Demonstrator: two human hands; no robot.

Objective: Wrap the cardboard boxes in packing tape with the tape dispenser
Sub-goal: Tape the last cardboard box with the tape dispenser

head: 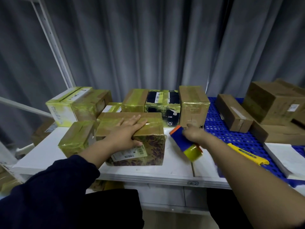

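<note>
Grey pleated curtain point(148, 47) behind a smooth white table point(49, 154) with a blue perforated plastic panel point(231, 129) at 3 o'clock. Mid-table, the left hand point(127, 131) lies flat, fingers spread, on the glossy yellow-taped cardboard box point(148, 146), its thumb over the near face; more taped boxes point(193, 104) sit at 12 o'clock and plain brown boxes point(234, 113) at 2 o'clock, partly cut off. Right hand point(194, 133), at 3 o'clock of that box, grips the blue-and-orange tape dispenser point(184, 142) with its yellow roll, both motion-blurred, finger lay unreadable; a yellow utility knife point(247, 153) lies at 4 o'clock.
</note>
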